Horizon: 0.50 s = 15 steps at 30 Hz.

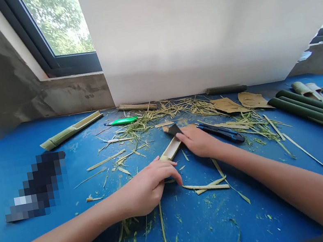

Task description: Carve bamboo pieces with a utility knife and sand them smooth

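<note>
Centrally, a short, pale green split-bamboo piece (171, 150) is held hollow side up, slanting away to the right, low over the blue surface (260, 220). Its near end is gripped from above by the left hand (149, 185), fingers curled. A dark, brown-backed folded piece (173, 130), material uncertain, is pinched in the right hand (195, 141) at the bamboo's far end. Just beside the right hand, a blue-and-black utility knife (221, 131) is seen. Farther back, a bright green-handled cutter (124, 121) is noted near thin, yellow-green bamboo shavings (184, 107).
</note>
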Motion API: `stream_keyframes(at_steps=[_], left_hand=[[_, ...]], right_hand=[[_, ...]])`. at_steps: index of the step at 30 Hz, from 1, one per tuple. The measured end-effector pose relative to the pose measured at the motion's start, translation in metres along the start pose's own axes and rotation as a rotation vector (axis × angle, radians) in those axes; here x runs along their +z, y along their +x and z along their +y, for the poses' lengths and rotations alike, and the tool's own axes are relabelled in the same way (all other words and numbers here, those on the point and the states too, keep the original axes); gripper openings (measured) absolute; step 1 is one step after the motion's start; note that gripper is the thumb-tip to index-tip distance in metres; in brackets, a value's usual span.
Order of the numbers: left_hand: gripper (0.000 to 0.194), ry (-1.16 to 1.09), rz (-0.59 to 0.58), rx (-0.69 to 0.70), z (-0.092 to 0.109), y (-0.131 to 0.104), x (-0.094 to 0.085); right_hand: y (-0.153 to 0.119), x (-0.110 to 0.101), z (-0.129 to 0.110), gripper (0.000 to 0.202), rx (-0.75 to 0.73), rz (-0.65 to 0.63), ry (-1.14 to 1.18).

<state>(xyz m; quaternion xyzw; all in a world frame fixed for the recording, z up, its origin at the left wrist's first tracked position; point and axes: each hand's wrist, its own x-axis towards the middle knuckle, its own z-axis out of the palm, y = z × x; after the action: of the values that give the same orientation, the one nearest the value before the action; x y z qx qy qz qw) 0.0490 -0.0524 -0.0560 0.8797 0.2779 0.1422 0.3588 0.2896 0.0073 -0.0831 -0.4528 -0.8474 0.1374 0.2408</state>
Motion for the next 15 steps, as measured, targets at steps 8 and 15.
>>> stream_keyframes(at_steps=[8,15], left_hand=[[0.05,0.013,-0.003,0.014,0.0014,-0.0005,-0.0006],[0.049,0.028,-0.001,-0.007,0.0023,0.0003,-0.0004]], right_hand=[[0.0004,-0.002,-0.0081,0.044,-0.093,-0.041,0.069],[0.0007,0.0003,-0.005,0.044,-0.049,-0.044,0.059]])
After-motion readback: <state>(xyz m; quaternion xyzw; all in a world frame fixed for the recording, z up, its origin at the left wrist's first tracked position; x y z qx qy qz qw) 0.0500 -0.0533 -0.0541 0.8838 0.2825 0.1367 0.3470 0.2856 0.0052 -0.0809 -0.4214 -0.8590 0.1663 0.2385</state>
